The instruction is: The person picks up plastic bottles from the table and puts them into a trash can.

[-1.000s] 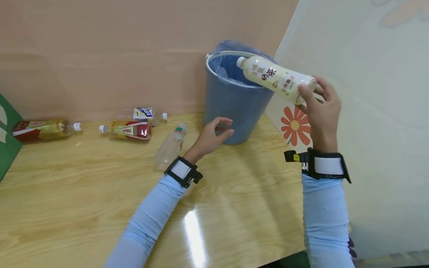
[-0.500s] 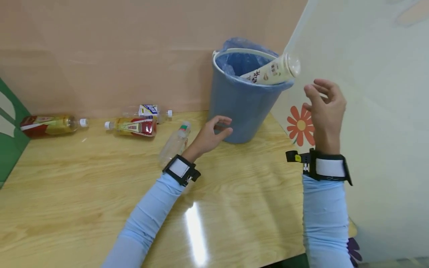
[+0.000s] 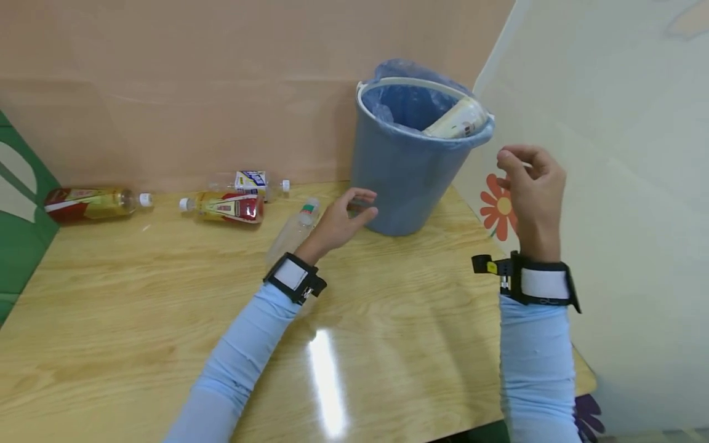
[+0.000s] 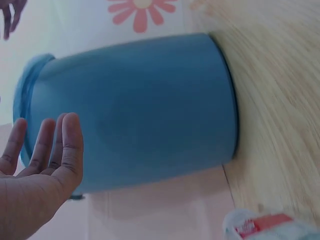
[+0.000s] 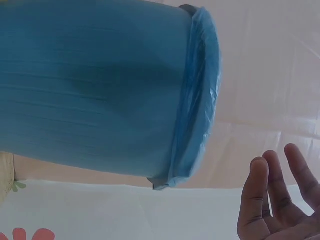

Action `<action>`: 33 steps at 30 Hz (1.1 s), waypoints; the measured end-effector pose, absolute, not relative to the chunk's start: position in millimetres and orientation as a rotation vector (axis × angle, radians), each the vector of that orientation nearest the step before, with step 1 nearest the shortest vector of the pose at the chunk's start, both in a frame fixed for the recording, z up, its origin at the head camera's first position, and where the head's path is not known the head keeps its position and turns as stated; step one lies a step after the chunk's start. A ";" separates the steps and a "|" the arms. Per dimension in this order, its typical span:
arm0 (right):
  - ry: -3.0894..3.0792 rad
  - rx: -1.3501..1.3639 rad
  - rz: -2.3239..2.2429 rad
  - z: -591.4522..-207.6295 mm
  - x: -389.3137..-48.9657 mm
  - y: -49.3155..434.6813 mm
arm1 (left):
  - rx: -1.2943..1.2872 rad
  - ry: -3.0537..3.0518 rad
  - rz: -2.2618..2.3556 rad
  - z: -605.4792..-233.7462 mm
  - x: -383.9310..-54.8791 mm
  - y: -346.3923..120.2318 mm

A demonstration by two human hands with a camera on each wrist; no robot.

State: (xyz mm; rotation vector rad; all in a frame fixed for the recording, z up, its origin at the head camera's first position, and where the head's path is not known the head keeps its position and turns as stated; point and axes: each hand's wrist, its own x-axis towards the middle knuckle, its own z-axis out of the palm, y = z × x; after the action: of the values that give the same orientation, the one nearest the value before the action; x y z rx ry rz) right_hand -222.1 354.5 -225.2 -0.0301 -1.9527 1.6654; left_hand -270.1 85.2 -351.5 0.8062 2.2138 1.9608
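Note:
A blue bucket point(image 3: 399, 178) with a blue plastic liner stands at the back right of the table. Inside it, a cream-coloured milk tea bottle point(image 3: 458, 120) leans against the right rim, its lower part hidden. My right hand point(image 3: 533, 200) is to the right of the bucket, fingers loosely bent and holding nothing. My left hand point(image 3: 340, 221) hovers before the bucket, fingers relaxed around bare air. Just behind that wrist lies a clear plastic bottle point(image 3: 290, 237) with a green and red label, partly covered by the hand and forearm.
Left along the back wall lie a red-and-yellow-labelled bottle point(image 3: 94, 204), a similar bottle point(image 3: 229, 207) and a clear bottle point(image 3: 252, 180) with a blue-white label. A pale wall point(image 3: 626, 215) with painted flowers borders the table point(image 3: 166, 320) on the right.
My right hand has let go of the milk tea bottle, which slid down into the bucket. That hand has lowered slightly; the left hand has stayed nearly in place.

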 end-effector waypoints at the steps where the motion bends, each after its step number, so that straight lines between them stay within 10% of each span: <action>1: -1.951 -0.026 1.679 -227.2 -223.1 353.2 | 0.788 2.229 1.960 -351.9 -271.0 81.5; 33: -2.435 0.375 1.633 -343.8 -244.1 224.4 | 0.145 2.970 1.261 -430.5 -255.7 -12.8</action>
State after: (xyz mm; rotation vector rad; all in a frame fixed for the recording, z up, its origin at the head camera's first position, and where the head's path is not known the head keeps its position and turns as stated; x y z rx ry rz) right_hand -244.1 224.4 -343.8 0.3752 -2.4348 1.6331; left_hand -255.7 -12.8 -430.5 0.1448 2.9703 1.2609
